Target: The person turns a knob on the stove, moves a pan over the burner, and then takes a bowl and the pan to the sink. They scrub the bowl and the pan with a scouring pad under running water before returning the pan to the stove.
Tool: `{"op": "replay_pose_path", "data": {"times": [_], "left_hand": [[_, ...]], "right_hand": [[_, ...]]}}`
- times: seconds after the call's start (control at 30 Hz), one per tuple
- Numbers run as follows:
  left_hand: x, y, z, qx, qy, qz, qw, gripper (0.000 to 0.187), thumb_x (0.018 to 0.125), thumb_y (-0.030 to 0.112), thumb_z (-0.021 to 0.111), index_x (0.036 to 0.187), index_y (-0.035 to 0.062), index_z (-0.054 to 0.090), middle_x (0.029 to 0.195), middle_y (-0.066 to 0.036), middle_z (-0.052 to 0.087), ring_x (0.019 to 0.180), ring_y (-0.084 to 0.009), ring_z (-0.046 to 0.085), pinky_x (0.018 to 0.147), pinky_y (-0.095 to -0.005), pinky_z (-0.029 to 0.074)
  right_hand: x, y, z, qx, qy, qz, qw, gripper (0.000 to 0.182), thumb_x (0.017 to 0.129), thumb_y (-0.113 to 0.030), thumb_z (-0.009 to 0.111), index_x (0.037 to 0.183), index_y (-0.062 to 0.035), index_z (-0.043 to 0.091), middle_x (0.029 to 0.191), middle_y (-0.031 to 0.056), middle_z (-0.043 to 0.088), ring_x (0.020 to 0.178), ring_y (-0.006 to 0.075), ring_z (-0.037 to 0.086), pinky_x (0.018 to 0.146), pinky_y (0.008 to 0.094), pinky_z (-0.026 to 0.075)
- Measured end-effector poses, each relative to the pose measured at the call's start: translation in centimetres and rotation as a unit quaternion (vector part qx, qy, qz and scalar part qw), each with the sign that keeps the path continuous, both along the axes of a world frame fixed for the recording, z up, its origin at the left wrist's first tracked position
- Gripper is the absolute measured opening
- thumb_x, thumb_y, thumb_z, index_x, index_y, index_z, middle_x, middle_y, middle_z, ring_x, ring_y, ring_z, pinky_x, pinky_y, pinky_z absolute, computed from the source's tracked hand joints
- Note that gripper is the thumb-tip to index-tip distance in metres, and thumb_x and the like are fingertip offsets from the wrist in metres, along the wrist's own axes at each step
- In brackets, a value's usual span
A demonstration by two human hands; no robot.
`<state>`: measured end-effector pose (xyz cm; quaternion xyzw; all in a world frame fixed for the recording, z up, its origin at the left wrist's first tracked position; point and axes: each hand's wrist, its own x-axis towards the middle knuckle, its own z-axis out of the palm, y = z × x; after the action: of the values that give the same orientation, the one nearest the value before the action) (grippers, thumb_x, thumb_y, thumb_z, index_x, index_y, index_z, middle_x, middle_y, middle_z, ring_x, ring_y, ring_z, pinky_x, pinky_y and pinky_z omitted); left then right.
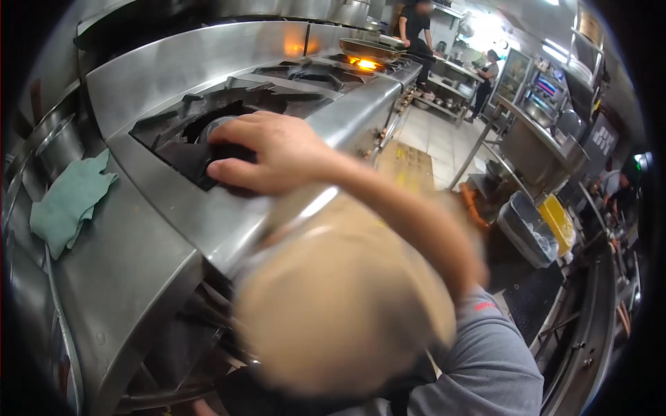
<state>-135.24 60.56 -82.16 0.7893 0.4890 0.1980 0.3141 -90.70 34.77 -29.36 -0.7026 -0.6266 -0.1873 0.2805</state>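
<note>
The right hand [281,149] reaches over the nearest burner of the stove [156,211], elbow bent, palm down, thumb and fingers either side of a dark piece [182,156] at the burner; I can't tell whether it's gripped. I can't make out the left hand. Red lettering [484,306] on the grey sleeve [479,360] is too small to read.
</note>
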Motion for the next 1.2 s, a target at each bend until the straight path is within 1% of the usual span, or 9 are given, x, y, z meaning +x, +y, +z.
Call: {"op": "replay_pose_path", "data": {"times": [0.3,0.53,0.67,0.77,0.87,0.93,1.07,1.1,1.2], "left_hand": [[-4.6,-5.2,2.5,0.007,0.022,-0.009,1.000,0.044,0.097,0.015,0.055,0.136,-0.0024,0.049,0.120,-0.012,0.061,0.110,-0.0312,0.055,0.099,-0.0401,0.042],[-8.4,-10.1,6.7,-0.024,0.056,-0.030,0.998,0.046,0.097,0.014,0.054,0.139,-0.0030,0.048,0.124,-0.013,0.061,0.113,-0.0321,0.055,0.101,-0.0405,0.042],[-10.7,-13.5,9.7,-0.044,0.072,-0.040,0.996,0.048,0.097,0.014,0.054,0.141,-0.0034,0.048,0.125,-0.013,0.061,0.115,-0.0326,0.055,0.103,-0.0407,0.042],[-10.1,-17.8,17.3,-0.033,0.118,-0.049,0.991,0.050,0.096,0.016,0.054,0.142,-0.0020,0.048,0.127,-0.019,0.062,0.113,-0.0354,0.058,0.101,-0.0433,0.044],[-9.5,-20.7,23.7,-0.015,0.161,-0.055,0.985,0.052,0.095,0.018,0.054,0.143,-0.0007,0.048,0.129,-0.025,0.062,0.112,-0.0382,0.062,0.099,-0.0460,0.047],[-11.7,-21.6,24.3,-0.113,0.324,-0.052,0.938,0.057,0.094,0.019,0.054,0.148,0.0021,0.045,0.128,-0.025,0.063,0.108,-0.0407,0.062,0.098,-0.0471,0.047],[-11.3,-26.1,33.8,-0.041,0.279,-0.055,0.958,0.056,0.091,0.017,0.055,0.144,-0.0014,0.049,0.126,-0.025,0.063,0.110,-0.0421,0.062,0.100,-0.0465,0.046],[-10.5,-27.4,36.6,-0.012,0.173,-0.058,0.983,0.057,0.091,0.016,0.055,0.144,-0.0011,0.049,0.125,-0.026,0.064,0.113,-0.0416,0.061,0.102,-0.0462,0.046],[-12.4,-30.0,40.5,-0.048,0.174,-0.105,0.978,0.061,0.091,0.016,0.055,0.149,-0.0001,0.043,0.126,-0.026,0.063,0.117,-0.0411,0.060,0.102,-0.0453,0.046]], "right_hand": [[0.1,-0.7,-0.2,0.003,0.020,0.037,0.999,0.047,0.086,-0.043,0.063,0.101,0.0016,0.067,0.104,0.0192,0.067,0.108,0.0356,0.061,0.094,0.0442,0.049],[0.6,-0.1,-1.0,0.043,0.051,0.063,0.996,0.043,0.083,-0.035,0.070,0.106,0.0004,0.063,0.100,0.0151,0.062,0.101,0.0332,0.059,0.089,0.0430,0.047],[0.6,-1.1,0.6,0.040,0.077,0.091,0.992,0.049,0.083,-0.034,0.072,0.115,-0.0001,0.060,0.110,0.0146,0.060,0.110,0.0328,0.057,0.098,0.0443,0.045],[0.7,-1.8,1.4,-0.021,0.120,0.079,0.989,0.053,0.084,-0.037,0.071,0.123,-0.0031,0.060,0.127,0.0147,0.060,0.125,0.0322,0.053,0.112,0.0487,0.037],[0.7,-2.0,2.0,-0.037,0.130,0.054,0.989,0.051,0.084,-0.037,0.071,0.122,-0.0036,0.061,0.128,0.0131,0.060,0.125,0.0313,0.053,0.111,0.0485,0.038],[0.6,-2.3,2.3,-0.063,0.129,0.038,0.989,0.050,0.085,-0.037,0.070,0.122,-0.0041,0.062,0.131,0.0121,0.060,0.127,0.0307,0.053,0.112,0.0484,0.038],[0.5,-2.6,-0.3,-0.007,0.122,0.005,0.992,0.049,0.085,-0.036,0.070,0.123,-0.0052,0.062,0.136,0.0114,0.059,0.133,0.0302,0.049,0.114,0.0488,0.036],[0.5,-2.7,-0.9,0.027,0.123,0.007,0.992,0.049,0.085,-0.035,0.070,0.123,-0.0055,0.062,0.137,0.0113,0.058,0.134,0.0302,0.048,0.115,0.0489,0.035],[0.1,-3.6,0.2,0.010,0.065,-0.013,0.998,0.049,0.085,-0.033,0.070,0.125,-0.0067,0.061,0.137,0.0118,0.058,0.134,0.0302,0.048,0.113,0.0494,0.038]]}}
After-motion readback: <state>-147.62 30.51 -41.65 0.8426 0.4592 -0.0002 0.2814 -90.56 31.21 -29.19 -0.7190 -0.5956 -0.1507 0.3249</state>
